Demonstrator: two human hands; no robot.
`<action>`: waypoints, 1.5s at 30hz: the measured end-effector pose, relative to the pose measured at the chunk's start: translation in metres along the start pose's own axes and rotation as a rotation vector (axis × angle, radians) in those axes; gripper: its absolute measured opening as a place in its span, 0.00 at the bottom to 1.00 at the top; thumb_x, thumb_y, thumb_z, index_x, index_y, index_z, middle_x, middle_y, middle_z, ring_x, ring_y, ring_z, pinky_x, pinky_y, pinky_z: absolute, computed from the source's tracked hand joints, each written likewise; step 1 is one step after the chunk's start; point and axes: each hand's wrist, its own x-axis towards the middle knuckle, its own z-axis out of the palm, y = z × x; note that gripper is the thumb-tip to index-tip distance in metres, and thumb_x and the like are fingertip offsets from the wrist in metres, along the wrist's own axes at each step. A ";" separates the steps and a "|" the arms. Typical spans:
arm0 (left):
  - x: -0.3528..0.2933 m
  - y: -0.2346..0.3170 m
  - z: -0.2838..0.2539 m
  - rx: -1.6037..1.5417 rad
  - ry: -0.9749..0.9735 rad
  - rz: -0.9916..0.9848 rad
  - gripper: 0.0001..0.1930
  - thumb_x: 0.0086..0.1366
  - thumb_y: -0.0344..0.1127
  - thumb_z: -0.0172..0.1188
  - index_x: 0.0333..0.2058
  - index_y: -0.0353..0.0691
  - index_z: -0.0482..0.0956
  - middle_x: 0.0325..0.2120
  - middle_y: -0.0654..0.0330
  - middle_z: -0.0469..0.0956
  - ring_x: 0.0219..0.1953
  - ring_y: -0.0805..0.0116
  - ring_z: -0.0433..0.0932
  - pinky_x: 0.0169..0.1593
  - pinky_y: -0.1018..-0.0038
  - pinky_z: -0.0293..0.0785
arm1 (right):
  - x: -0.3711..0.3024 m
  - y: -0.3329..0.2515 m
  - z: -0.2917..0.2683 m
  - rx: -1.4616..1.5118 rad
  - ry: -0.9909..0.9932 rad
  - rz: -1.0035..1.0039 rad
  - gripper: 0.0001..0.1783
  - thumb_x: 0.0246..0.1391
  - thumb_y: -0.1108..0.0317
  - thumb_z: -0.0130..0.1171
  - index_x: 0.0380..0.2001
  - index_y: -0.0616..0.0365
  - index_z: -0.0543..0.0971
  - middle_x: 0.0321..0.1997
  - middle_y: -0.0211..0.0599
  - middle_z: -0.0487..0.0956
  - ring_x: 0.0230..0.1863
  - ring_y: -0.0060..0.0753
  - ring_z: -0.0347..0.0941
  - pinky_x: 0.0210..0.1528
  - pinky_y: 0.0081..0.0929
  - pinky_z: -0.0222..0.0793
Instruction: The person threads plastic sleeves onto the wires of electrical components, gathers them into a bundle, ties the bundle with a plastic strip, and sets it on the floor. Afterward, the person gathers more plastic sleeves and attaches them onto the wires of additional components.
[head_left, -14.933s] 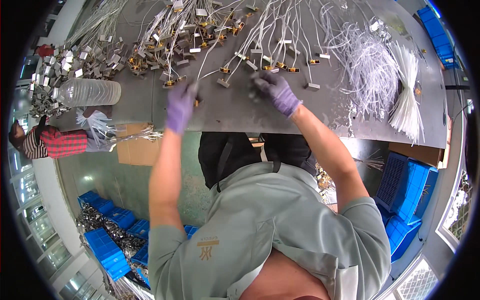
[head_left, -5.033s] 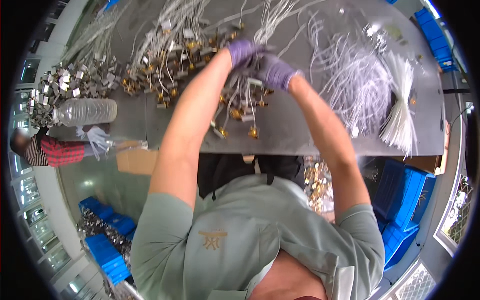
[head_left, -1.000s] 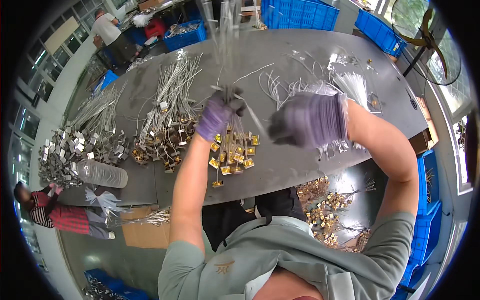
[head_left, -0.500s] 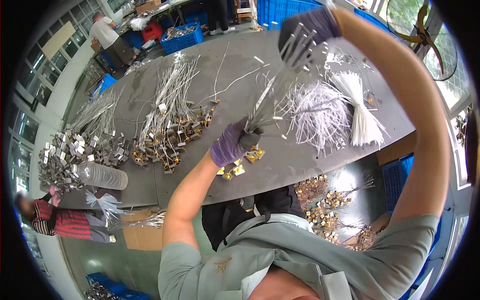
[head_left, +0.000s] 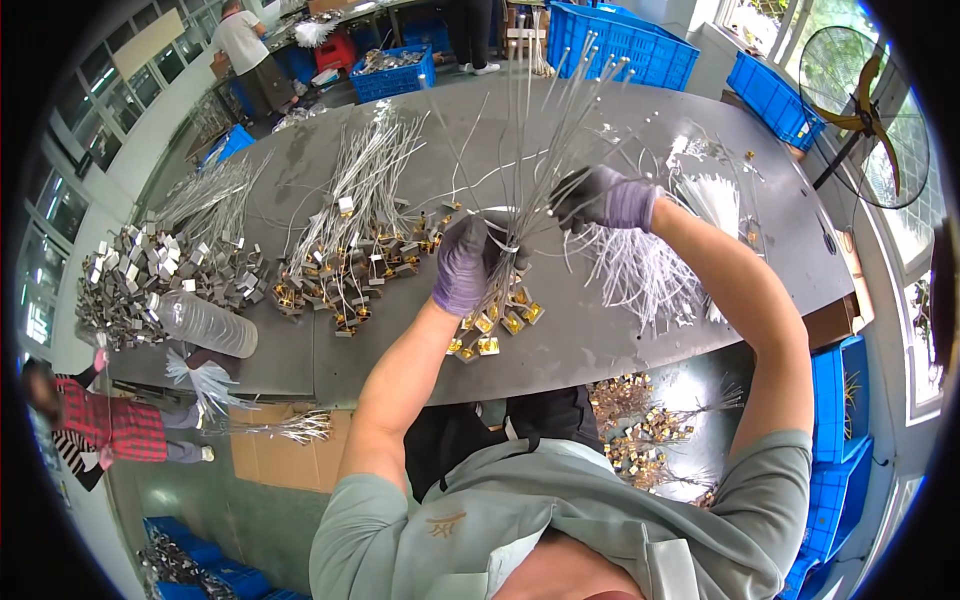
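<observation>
My left hand [head_left: 470, 262], in a purple-and-grey work glove, is closed round a bundle of thin grey wires [head_left: 520, 160]. The wires fan upward above it, and brass-and-silver metal pieces [head_left: 500, 322] hang at their lower ends over the table. A thin whitish tie [head_left: 510, 249] seems to cross the bundle at my fingers. To the right, my right hand [head_left: 605, 198], in a matching glove, is beside the fanned wires with its fingers curled. What those fingers hold, if anything, is hidden among the wires.
Wire piles with metal ends [head_left: 350, 270] lie on the grey table [head_left: 400, 370], left of my hands. A clear plastic bottle [head_left: 207, 324] lies there too. White strips [head_left: 640, 270] are heaped at the right. A fan [head_left: 868, 115] and blue crates [head_left: 625, 45] stand beyond. Two people are at the left.
My right hand has come down from high above the wires to beside the bundle. My left hand, still holding the bundle, has shifted slightly; the wires now fan more upright.
</observation>
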 end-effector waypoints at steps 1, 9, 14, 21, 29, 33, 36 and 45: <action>0.001 -0.003 -0.003 0.001 0.019 0.023 0.25 0.62 0.56 0.54 0.36 0.33 0.76 0.23 0.55 0.78 0.23 0.68 0.79 0.27 0.75 0.76 | -0.003 -0.004 0.002 0.024 -0.010 0.076 0.14 0.54 0.63 0.55 0.36 0.65 0.79 0.27 0.39 0.81 0.26 0.26 0.79 0.30 0.22 0.75; 0.011 -0.004 -0.005 0.205 0.254 0.028 0.18 0.66 0.48 0.52 0.30 0.36 0.75 0.21 0.57 0.78 0.20 0.70 0.77 0.24 0.76 0.75 | -0.031 -0.061 0.015 -0.734 -0.012 -0.076 0.09 0.51 0.66 0.56 0.35 0.56 0.79 0.33 0.42 0.80 0.36 0.44 0.76 0.40 0.34 0.72; 0.011 -0.001 0.005 0.302 0.376 0.152 0.12 0.66 0.39 0.53 0.29 0.35 0.73 0.20 0.60 0.77 0.22 0.72 0.78 0.28 0.76 0.76 | -0.030 -0.074 0.031 -1.026 -0.011 -0.253 0.11 0.45 0.67 0.56 0.34 0.56 0.78 0.28 0.39 0.77 0.34 0.42 0.75 0.37 0.36 0.71; 0.021 -0.067 -0.078 0.918 0.411 0.411 0.12 0.66 0.37 0.54 0.33 0.33 0.77 0.26 0.63 0.77 0.28 0.74 0.73 0.35 0.77 0.71 | 0.006 -0.126 0.082 -0.785 0.343 -0.366 0.21 0.45 0.72 0.52 0.46 0.59 0.72 0.44 0.44 0.74 0.23 0.41 0.74 0.22 0.36 0.70; 0.011 0.006 -0.003 0.673 0.449 0.682 0.13 0.66 0.37 0.52 0.38 0.33 0.79 0.28 0.59 0.80 0.32 0.73 0.77 0.39 0.75 0.72 | 0.014 -0.098 0.036 -0.970 0.299 -0.281 0.16 0.45 0.71 0.53 0.41 0.53 0.75 0.48 0.36 0.75 0.31 0.44 0.76 0.30 0.37 0.72; -0.002 0.039 -0.015 0.580 0.410 0.501 0.16 0.66 0.42 0.51 0.36 0.33 0.78 0.28 0.56 0.80 0.26 0.70 0.78 0.31 0.74 0.73 | 0.014 -0.078 0.024 -0.777 0.370 -0.328 0.11 0.47 0.70 0.55 0.37 0.56 0.76 0.36 0.39 0.76 0.36 0.44 0.76 0.35 0.37 0.72; 0.004 0.039 -0.003 0.292 0.303 0.363 0.19 0.66 0.48 0.51 0.36 0.33 0.75 0.23 0.54 0.79 0.19 0.68 0.76 0.24 0.76 0.71 | 0.021 -0.072 0.019 -0.416 0.345 -0.435 0.08 0.49 0.69 0.57 0.34 0.56 0.78 0.35 0.39 0.77 0.37 0.44 0.76 0.39 0.34 0.72; 0.022 0.026 0.017 0.617 0.114 0.280 0.10 0.66 0.38 0.53 0.37 0.36 0.72 0.14 0.67 0.66 0.18 0.78 0.64 0.25 0.77 0.66 | 0.012 -0.104 0.017 -0.321 0.328 -0.495 0.05 0.44 0.80 0.58 0.27 0.62 0.77 0.32 0.39 0.75 0.32 0.38 0.74 0.35 0.29 0.72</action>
